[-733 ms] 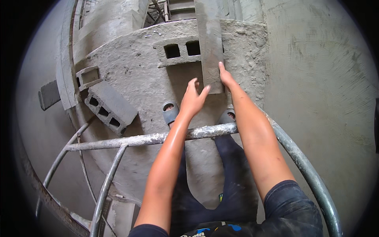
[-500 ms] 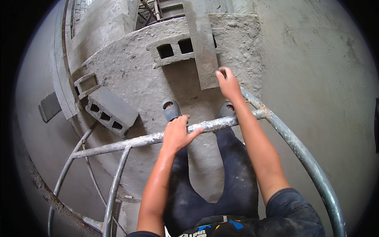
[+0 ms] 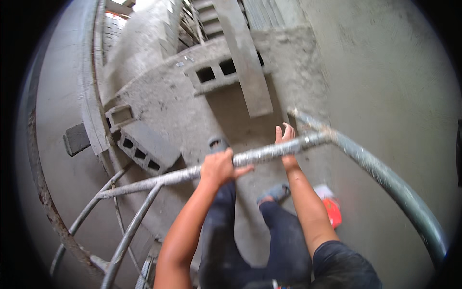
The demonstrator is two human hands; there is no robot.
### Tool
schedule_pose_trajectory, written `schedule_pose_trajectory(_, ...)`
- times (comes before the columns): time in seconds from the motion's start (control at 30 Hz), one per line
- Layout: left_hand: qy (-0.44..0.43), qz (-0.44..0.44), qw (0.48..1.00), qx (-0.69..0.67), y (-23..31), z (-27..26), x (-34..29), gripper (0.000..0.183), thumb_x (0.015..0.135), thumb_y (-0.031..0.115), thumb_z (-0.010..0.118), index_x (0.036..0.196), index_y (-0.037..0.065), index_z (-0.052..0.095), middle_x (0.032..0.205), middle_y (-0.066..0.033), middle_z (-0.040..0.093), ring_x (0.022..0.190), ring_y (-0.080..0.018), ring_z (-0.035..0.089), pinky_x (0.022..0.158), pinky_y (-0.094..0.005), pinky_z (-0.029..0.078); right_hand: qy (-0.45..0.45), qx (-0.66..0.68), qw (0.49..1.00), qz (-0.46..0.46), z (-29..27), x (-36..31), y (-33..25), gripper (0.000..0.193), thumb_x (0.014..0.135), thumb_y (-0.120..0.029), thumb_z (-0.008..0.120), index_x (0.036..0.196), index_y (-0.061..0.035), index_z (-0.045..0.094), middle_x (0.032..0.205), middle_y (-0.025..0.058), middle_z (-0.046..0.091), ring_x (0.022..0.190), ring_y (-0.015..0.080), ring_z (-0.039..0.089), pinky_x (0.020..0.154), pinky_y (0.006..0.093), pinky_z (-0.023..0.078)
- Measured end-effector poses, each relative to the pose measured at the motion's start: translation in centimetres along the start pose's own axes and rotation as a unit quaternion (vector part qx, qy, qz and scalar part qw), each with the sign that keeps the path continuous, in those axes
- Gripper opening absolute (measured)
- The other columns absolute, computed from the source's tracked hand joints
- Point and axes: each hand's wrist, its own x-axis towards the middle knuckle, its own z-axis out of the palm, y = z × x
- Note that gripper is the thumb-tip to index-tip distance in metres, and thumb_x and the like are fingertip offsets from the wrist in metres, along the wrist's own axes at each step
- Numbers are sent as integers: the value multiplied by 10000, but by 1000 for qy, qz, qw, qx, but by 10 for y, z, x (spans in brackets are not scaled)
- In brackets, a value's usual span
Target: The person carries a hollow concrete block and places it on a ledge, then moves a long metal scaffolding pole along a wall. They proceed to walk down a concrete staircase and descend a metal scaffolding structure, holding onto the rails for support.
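My left hand (image 3: pixel 217 166) is wrapped over the top bar of a grey metal pipe frame (image 3: pixel 264 152), its thumb stretched along the pipe. Just beyond the bar, my right hand (image 3: pixel 286 133) is raised with thumb and fingers apart, and nothing shows in it. The pipe crosses in front of its wrist; I cannot tell whether they touch. Past my right hand, the near end of a long flat board (image 3: pixel 252 89) overhangs. That board rests across a hollow concrete block (image 3: pixel 211 79) lying on its side.
More hollow blocks (image 3: pixel 153 144) lie at the left, beside a curved rail. A red and white object (image 3: pixel 331 207), blurred, is on the floor by my right forearm. A smooth plastered surface (image 3: pixel 385 96) fills the right side. Beyond the far ledge are steps (image 3: pixel 208 19).
My right hand has drawn back from the board's end to just behind the bar. My right foot has stepped back toward me. The red and white object has come into view.
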Motion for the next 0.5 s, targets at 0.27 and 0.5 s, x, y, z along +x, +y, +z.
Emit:
schedule_pose_trajectory(0.27, 26, 2, 1000, 18, 5, -1, -10, 748, 686, 783, 663, 625, 42, 580, 574, -166, 624, 556, -353, 661, 548, -425, 553, -134, -2, 986, 104, 45, 121, -78, 871, 917, -700, 432, 1298, 79, 518, 1272, 325, 570, 1194, 458, 558, 995, 509, 449)
schedule_pose_trajectory(0.5, 32, 15, 999, 40, 12, 5, -7, 755, 698, 783, 665, 601, 40, 573, 531, -169, 593, 534, -362, 648, 544, -432, 542, -175, 50, 974, 136, 47, 165, -65, 965, 886, -788, 354, 1129, 96, 656, 1202, 354, 601, 1182, 469, 568, 1003, 504, 449)
